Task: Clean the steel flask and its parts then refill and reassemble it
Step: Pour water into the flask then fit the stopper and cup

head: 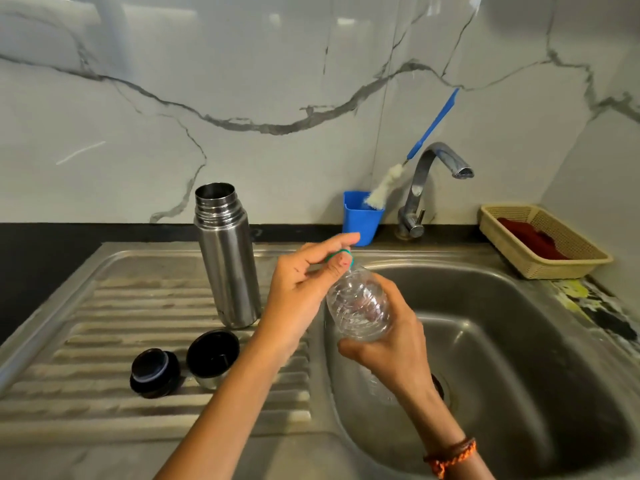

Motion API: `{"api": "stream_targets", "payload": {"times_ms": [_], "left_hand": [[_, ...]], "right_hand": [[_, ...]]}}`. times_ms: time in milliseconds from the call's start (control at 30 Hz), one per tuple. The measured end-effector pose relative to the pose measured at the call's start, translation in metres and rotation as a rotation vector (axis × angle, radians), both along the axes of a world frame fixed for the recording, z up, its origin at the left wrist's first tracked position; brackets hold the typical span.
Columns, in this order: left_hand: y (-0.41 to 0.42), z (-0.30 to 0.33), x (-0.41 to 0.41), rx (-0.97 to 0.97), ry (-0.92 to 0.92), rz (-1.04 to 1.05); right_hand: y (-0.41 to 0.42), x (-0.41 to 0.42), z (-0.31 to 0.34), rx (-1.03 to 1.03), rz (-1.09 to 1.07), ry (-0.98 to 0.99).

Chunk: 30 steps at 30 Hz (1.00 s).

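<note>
We grip a clear plastic bottle (358, 311) in the right hand (388, 344) over the sink (502, 341); the left hand (301, 289) pinches its green cap (341, 258), probably unscrewing for the refill. The open steel flask (227, 254) stands upright on the drainboard surface (86, 323), with its stopper (154, 373) and cup lid (212, 355) lying near its base. To do it well, we should steady the bottle firmly, twist only the cap, and keep the neck tilted over the sink.

White marble wall (242, 81) with grey veins rises behind a dark counter (41, 265) and steel sink (519, 341).
</note>
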<state>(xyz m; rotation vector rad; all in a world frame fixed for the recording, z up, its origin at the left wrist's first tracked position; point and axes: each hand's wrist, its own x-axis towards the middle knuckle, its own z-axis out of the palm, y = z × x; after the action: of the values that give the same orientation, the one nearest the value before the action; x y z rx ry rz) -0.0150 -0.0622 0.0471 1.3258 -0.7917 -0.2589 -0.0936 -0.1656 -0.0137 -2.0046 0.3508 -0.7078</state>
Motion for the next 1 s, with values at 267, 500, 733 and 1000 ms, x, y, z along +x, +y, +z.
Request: {"api": "stream_targets", "payload": {"times_ms": [267,500,733,1000], "left_hand": [[0.010,0.014,-0.001,0.128,-0.123,-0.198],[-0.006,0.002,-0.011,-0.107,-0.016,0.142],[-0.015,0.008,-0.007,-0.082,-0.171,-0.066],[-0.040,0.003,0.028,0.147,-0.122,0.205]], "right_hand": [[-0.016,-0.002,0.003,0.528,0.584,-0.013],[-0.003,0.002,0.009,-0.083,-0.003,-0.014],[-0.050,-0.003,0.021,0.497,0.919,0.176],[-0.076,0.036,0.009,0.457,0.637,0.244]]}}
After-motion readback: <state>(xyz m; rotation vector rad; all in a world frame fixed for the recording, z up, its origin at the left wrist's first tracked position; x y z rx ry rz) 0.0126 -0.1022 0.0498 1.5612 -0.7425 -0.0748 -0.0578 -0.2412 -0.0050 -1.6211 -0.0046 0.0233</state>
